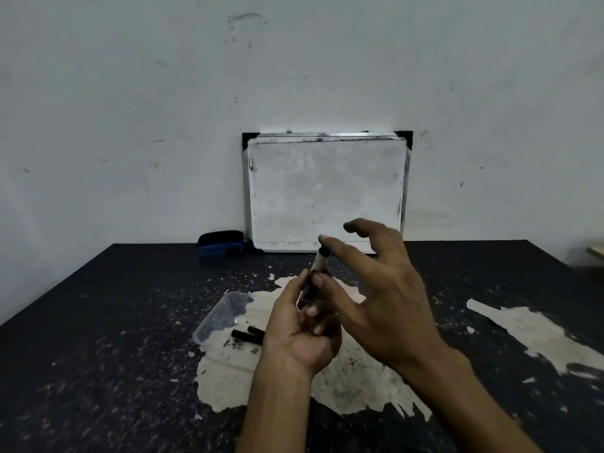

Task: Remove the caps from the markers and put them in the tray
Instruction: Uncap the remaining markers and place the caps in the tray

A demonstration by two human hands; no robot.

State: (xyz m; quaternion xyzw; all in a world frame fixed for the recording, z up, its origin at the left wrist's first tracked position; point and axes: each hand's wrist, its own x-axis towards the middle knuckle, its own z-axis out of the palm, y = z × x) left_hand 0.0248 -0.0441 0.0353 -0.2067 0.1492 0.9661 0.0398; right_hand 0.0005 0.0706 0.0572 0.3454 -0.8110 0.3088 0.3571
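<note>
Your left hand (302,331) fingers grip the marker (318,266); right hand (382,289) fingers spread wide, reaching its cap (324,252). Pinch, pull.

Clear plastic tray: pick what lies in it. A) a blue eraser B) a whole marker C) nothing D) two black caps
D: two black caps lie side by side in the clear plastic tray, just left of the left hand, which holds a marker upright.
</note>
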